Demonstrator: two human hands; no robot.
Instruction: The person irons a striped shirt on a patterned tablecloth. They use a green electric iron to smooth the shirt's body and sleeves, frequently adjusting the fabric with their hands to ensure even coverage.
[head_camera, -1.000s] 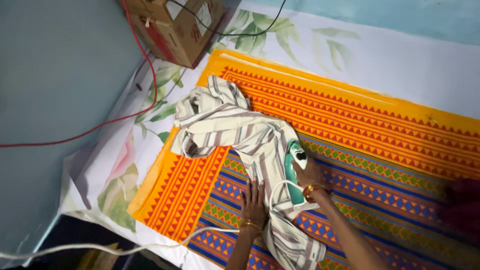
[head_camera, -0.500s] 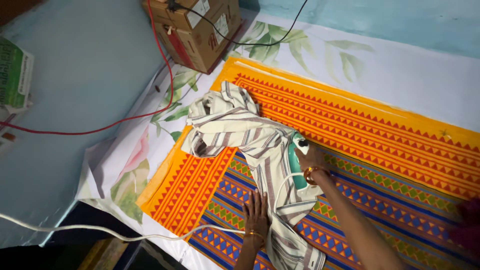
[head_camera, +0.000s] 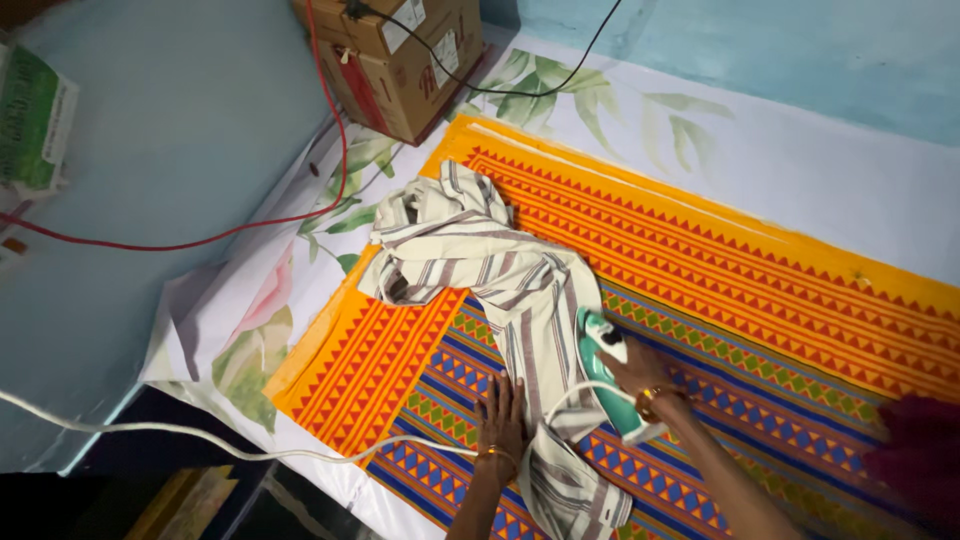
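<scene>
Gripping the handle of a green and white clothes iron (head_camera: 603, 372), the right hand (head_camera: 640, 368) has its fingers wrapped round it, and the iron's sole sits on the striped cream cloth (head_camera: 500, 290). Just to the left of that hand, across the strip of cloth, the left hand (head_camera: 499, 424) lies flat with fingers spread and pressed down on the patterned blanket (head_camera: 760, 290), its thumb side touching the cloth's edge. Both wrists carry gold bangles.

Beyond the two hands the striped cloth runs away in a crumpled heap; towards the person it trails off between the forearms. A white cord (head_camera: 200, 440) leaves the iron near the right wrist, loops over the cloth, passes under the left wrist and runs off to the left. Under everything lies the orange, blue and green blanket, on a white sheet with leaf prints (head_camera: 700, 130). Far ahead and left of the hands stands a cardboard box (head_camera: 400, 50), with a red wire (head_camera: 250, 225) curving beside it.
</scene>
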